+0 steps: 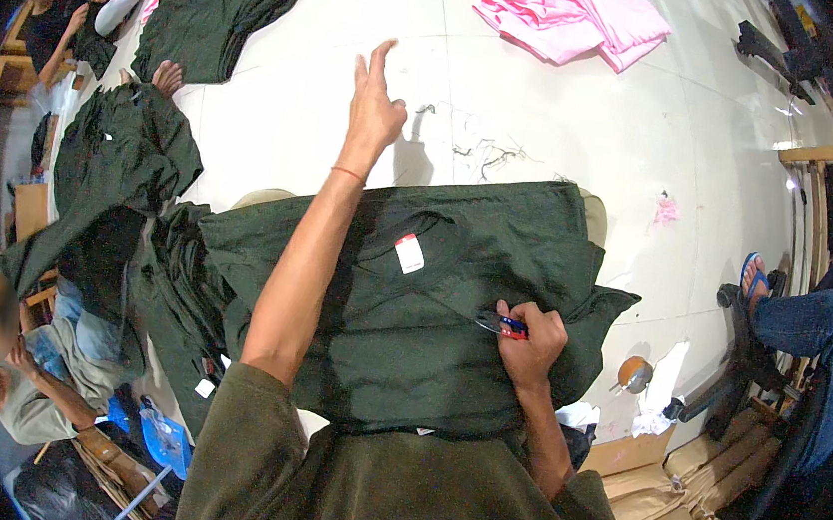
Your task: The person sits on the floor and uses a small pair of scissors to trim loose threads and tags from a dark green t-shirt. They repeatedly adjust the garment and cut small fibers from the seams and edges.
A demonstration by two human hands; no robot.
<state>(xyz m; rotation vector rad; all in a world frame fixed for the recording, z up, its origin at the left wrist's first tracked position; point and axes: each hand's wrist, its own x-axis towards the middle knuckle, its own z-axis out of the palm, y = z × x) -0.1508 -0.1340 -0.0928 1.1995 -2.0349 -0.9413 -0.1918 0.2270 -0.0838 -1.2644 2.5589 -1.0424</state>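
A dark green T-shirt (423,351) lies spread across my lap, its neck opening towards the middle. Inside the neck shows a white label with a red top (409,254). My right hand (538,343) rests on the shirt's right part and grips small thread snips (502,324) with blue and red handles, the blades pointing left. Beyond the shirt, my left hand (375,117) is stretched out over the white tiled floor, fingers apart, with nothing visible in it. Loose dark thread ends (490,156) lie on the floor to its right.
Pink folded garments (575,16) and a dark green folded shirt (194,28) lie on the floor ahead. More green garments (126,149) heap at left, beside a seated person (52,375). A roll of tape (634,374) and a jeans-clad leg (805,320) are at right.
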